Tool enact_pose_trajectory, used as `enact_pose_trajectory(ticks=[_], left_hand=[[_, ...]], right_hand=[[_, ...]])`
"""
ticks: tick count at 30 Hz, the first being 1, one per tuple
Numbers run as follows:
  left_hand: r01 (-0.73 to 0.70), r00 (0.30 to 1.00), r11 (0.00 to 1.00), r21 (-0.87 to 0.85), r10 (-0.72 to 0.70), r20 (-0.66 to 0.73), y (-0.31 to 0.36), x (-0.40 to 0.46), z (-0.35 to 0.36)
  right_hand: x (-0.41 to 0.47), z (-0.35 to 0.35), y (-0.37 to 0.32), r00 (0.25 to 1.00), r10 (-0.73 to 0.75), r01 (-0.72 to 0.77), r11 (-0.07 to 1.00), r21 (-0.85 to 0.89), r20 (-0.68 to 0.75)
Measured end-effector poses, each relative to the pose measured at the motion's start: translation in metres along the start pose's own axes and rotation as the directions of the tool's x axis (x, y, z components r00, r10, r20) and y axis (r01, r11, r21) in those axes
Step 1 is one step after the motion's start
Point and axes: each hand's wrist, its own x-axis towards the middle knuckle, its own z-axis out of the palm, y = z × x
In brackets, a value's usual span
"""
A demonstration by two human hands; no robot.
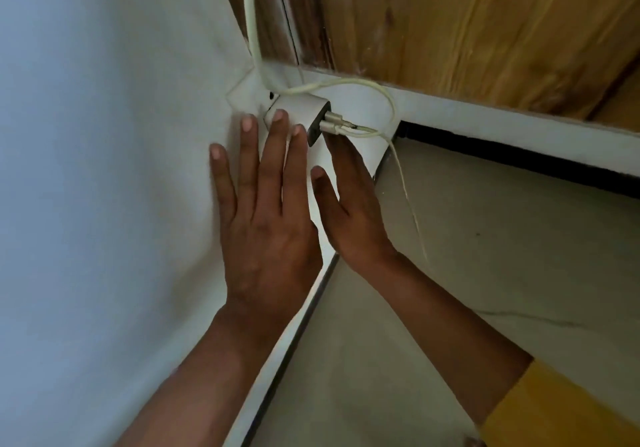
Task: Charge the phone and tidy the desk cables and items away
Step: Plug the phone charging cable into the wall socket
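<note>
Low in a wall corner, I brace my left hand (266, 211), fingers straight and holding nothing, against the white charger (299, 112) in its socket, while my flat, empty right hand (349, 201) steadies beneath the plugged cables (341, 126); no phone shows.

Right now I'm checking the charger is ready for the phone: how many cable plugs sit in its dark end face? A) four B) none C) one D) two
D: two silver plugs sit side by side in the dark face of the white charger, with pale cables leading away.
</note>
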Motion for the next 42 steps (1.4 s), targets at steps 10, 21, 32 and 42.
enact_pose_trajectory(ticks=[10,21,32,42], left_hand=[[-0.093,0.995,0.960,0.265,0.080,0.059,-0.007,0.017,-0.006],[0.048,0.979,0.947,0.316,0.018,-0.203,-0.007,0.018,0.041],[0.056,0.939,0.918,0.394,0.086,-0.333,-0.014,0.049,0.040],[-0.035,0.889,0.876,0.480,0.247,-0.386,-0.030,0.048,0.035]], right_hand=[[0.032,0.022,0.023,0.959,-0.267,0.263,0.964,-0.044,-0.100],[0.061,0.041,0.047,0.839,-0.473,0.499,0.866,0.034,-0.269],[0.100,0.053,0.050,0.672,-0.604,0.710,0.691,0.138,-0.429],[0.108,0.039,0.059,0.660,-0.678,0.721,0.692,0.019,-0.323]])
